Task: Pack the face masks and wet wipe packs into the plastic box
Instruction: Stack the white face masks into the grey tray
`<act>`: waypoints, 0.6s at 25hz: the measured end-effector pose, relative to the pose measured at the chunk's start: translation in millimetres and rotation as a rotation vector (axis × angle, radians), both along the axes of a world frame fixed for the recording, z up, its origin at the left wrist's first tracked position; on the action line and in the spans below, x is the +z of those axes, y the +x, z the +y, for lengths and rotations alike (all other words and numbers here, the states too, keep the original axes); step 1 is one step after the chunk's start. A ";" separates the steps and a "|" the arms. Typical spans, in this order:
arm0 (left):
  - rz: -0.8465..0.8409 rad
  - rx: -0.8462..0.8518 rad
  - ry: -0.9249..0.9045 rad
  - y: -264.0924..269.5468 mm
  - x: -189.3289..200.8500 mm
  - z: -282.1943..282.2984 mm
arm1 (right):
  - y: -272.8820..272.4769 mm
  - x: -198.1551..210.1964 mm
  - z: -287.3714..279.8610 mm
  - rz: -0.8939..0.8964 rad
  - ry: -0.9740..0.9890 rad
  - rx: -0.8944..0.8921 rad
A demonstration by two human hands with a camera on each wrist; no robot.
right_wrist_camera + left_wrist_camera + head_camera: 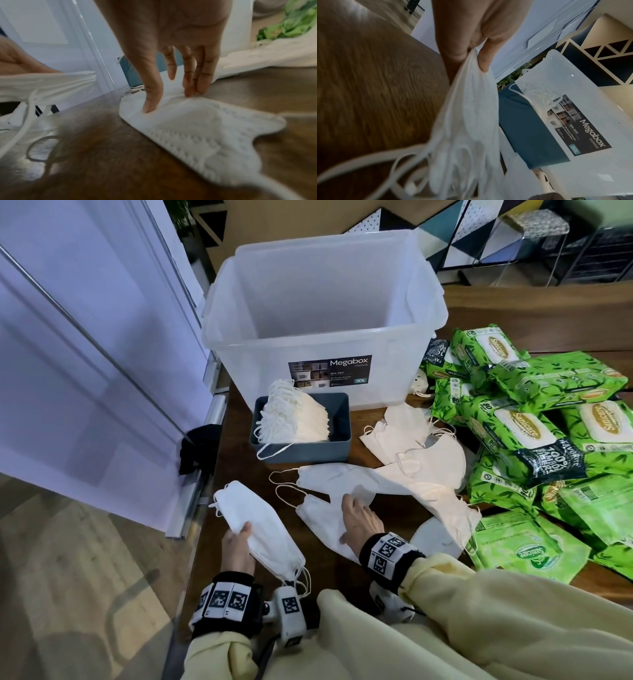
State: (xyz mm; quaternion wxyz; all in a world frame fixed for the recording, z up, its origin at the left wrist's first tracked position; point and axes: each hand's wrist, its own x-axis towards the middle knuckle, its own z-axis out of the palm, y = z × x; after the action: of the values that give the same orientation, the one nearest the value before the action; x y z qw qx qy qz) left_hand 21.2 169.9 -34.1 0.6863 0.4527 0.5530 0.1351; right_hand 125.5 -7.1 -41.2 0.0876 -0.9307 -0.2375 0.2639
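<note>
My left hand (239,542) grips a stack of white face masks (255,523) above the table's near left corner; in the left wrist view the thumb and fingers (483,59) pinch the masks' edge (467,115). My right hand (358,517) reaches down onto a loose mask (320,517) lying flat on the table, with thumb and straight fingertips (188,92) pressing on it (197,128). The clear plastic box (318,338) stands behind with nothing visible inside. Several green wet wipe packs (524,433) are piled at the right.
A small blue-grey bin (339,422) with masks standing in it (298,419) sits against the box's front. More loose masks (411,474) lie between the bin and the wipes. The wooden table (239,467) ends at the left beside a white panel (85,354).
</note>
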 end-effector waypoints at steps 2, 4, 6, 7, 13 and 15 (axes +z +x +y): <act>0.014 0.004 -0.021 5.3 0.1 -8.6 | 1.2 -0.6 -0.6 -0.051 -0.057 -0.013; 0.023 0.004 -0.042 9.5 1.4 -16.1 | 5.2 -0.6 0.0 -0.032 -0.127 -0.039; 0.009 0.005 -0.067 12.6 3.9 -20.3 | 10.2 -1.0 -0.6 0.046 -0.117 -0.088; -0.002 0.004 -0.073 13.4 4.8 -21.4 | 13.1 -0.2 -2.4 0.084 -0.071 -0.117; -0.115 0.013 -0.107 15.9 5.5 -29.6 | 37.2 35.5 -17.7 0.318 0.552 -0.384; -0.141 0.008 -0.137 17.9 6.4 -35.5 | 36.1 43.6 -10.3 0.414 0.748 -0.403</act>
State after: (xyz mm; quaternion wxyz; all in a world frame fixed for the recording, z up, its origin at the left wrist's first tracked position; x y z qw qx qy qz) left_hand 39.0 134.4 -27.7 0.7524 0.3916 0.5131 0.1313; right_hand 161.6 -17.4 2.4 0.5121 -0.7906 -0.1083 0.3179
